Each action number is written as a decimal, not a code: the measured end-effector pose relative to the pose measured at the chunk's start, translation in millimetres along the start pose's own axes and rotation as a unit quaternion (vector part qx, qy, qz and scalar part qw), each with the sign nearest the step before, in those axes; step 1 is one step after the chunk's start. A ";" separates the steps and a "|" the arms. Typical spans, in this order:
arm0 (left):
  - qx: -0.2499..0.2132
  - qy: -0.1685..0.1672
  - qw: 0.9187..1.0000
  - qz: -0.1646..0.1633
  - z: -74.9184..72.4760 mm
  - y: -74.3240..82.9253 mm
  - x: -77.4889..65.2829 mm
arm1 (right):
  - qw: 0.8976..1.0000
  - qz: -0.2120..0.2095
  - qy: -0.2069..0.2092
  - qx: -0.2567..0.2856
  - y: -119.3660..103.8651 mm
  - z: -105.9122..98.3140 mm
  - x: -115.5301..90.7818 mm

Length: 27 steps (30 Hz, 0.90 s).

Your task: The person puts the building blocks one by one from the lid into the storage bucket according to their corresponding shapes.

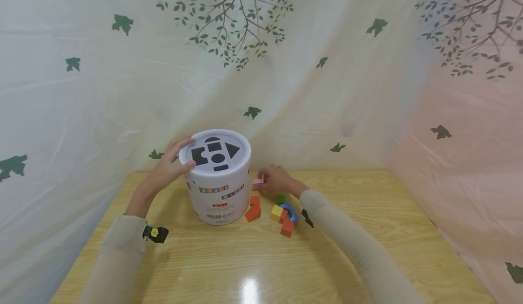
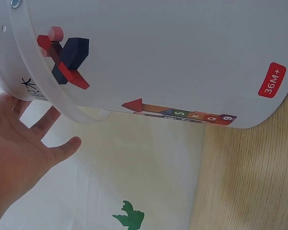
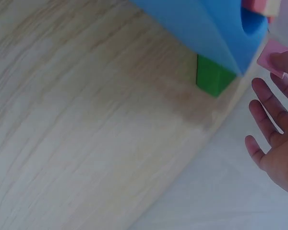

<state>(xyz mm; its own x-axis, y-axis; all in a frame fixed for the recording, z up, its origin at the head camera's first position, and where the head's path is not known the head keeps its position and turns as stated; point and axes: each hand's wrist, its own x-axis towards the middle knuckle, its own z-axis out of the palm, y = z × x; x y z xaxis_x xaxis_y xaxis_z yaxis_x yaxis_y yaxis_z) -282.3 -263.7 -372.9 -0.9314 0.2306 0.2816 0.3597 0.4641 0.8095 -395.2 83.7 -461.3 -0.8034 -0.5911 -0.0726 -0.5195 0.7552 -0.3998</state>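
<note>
A white shape-sorter bucket [image 1: 220,195] stands upright on the table, its lid [image 1: 226,163] cut with dark openings of several shapes. My left hand [image 1: 173,158] rests on the lid's left rim, fingers fairly straight; in the left wrist view, that hand [image 2: 24,148] is beside the bucket's top end. To the right of the bucket, my right hand [image 1: 278,179] pinches a pink block [image 1: 257,184] between thumb and fingers. The right wrist view shows the same pink block [image 3: 272,56] at the fingertips, with the other fingers spread apart.
Two orange-red blocks [image 1: 253,212] lie at the bucket's right foot. Nearer my right forearm sit a yellow block [image 1: 276,213], a blue arch [image 1: 292,214], a green block [image 1: 280,199] and two orange-red blocks [image 1: 287,228]. A leaf-patterned curtain [image 1: 294,113] hangs behind the wooden table [image 1: 204,267].
</note>
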 end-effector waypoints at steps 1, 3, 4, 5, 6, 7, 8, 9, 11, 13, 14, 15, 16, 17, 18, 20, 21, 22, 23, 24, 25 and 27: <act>-0.001 0.000 1.000 0.000 -0.1 -0.1 -0.2 | 1.000 0.001 0.005 -0.002 2.4 -2.3 -0.7; -0.003 0.000 1.000 0.001 0.1 -0.2 -0.6 | 1.000 -0.009 0.021 -0.002 7.5 -7.8 -2.1; -0.003 0.000 1.000 0.001 0.3 -0.4 -0.7 | 1.000 -0.012 0.029 0.000 9.8 -11.0 -3.1; -0.003 0.001 1.000 0.001 0.5 -0.9 -0.7 | 0.999 -0.018 0.039 0.000 12.0 -14.9 -4.5; -0.004 0.001 1.000 0.002 0.7 -1.4 -0.7 | 0.998 -0.027 0.050 0.001 13.1 -19.2 -6.3; -0.005 0.002 1.000 0.003 1.0 -1.9 -0.6 | 0.998 -0.032 0.059 0.000 14.0 -23.9 -8.4; -0.005 0.003 1.000 0.004 1.2 -2.1 -0.6 | 0.997 -0.041 0.070 0.002 14.3 -28.5 -10.6; -0.005 0.004 1.000 0.005 1.3 -2.5 -0.5 | 0.996 -0.048 0.080 -0.001 14.6 -33.0 -12.3; -0.005 0.005 1.000 0.006 1.4 -2.6 -0.3 | 0.993 -0.065 0.103 0.000 13.2 -43.0 -16.4; -0.004 0.005 1.000 0.007 1.2 -1.8 -0.4 | 0.989 -0.076 0.123 0.003 11.8 -52.0 -19.3; -0.003 0.004 1.000 0.006 1.0 -1.2 -0.6 | 0.988 -0.081 0.132 0.008 11.3 -56.1 -20.4; -0.001 0.004 1.000 0.005 0.9 -0.7 -0.8 | 0.987 -0.083 0.138 0.013 10.5 -60.6 -21.5; 0.001 0.003 1.000 0.004 0.5 0.0 -1.1 | 0.986 -0.084 0.143 0.021 9.2 -65.4 -22.7; 0.004 0.003 1.000 0.002 0.3 0.8 -1.5 | 0.985 -0.085 0.147 0.027 8.2 -70.1 -23.8; 0.007 0.001 1.000 0.000 -0.1 1.5 -1.8 | 0.984 -0.087 0.152 0.028 7.5 -74.8 -24.2; 0.015 0.002 1.000 -0.003 -0.9 2.7 -2.0 | 0.982 -0.092 0.160 0.031 5.0 -85.1 -24.9; 0.020 0.002 1.000 -0.006 -1.1 3.4 -2.1 | 0.981 -0.097 0.166 0.032 3.3 -90.7 -25.3; 0.023 0.003 1.000 -0.007 -1.3 4.2 -2.1 | 0.980 -0.101 0.171 0.031 1.3 -96.6 -25.5; 0.028 0.004 1.000 -0.009 -1.4 4.8 -2.1 | 0.978 -0.104 0.177 0.030 -1.0 -102.7 -25.7; 0.034 0.006 0.999 -0.008 -1.5 5.4 -2.0 | 0.977 -0.106 0.182 0.030 -3.8 -108.8 -26.0; 0.039 0.009 0.999 -0.008 -1.5 6.1 -2.0 | 0.976 -0.106 0.186 0.032 -6.8 -114.8 -26.0; 0.048 0.013 0.999 -0.007 -1.9 7.1 -2.1 | 0.974 -0.113 0.193 0.032 -13.7 -126.7 -26.0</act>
<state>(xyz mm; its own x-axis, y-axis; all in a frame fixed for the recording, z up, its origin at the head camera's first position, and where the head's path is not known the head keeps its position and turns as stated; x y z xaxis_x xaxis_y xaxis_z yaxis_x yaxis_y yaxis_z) -277.8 -262.5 -366.7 -0.9374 0.2014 0.2842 0.3483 0.5478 0.7606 -404.1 124.6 -338.1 -0.7268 -0.5802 0.3676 -0.6863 0.5917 -0.4230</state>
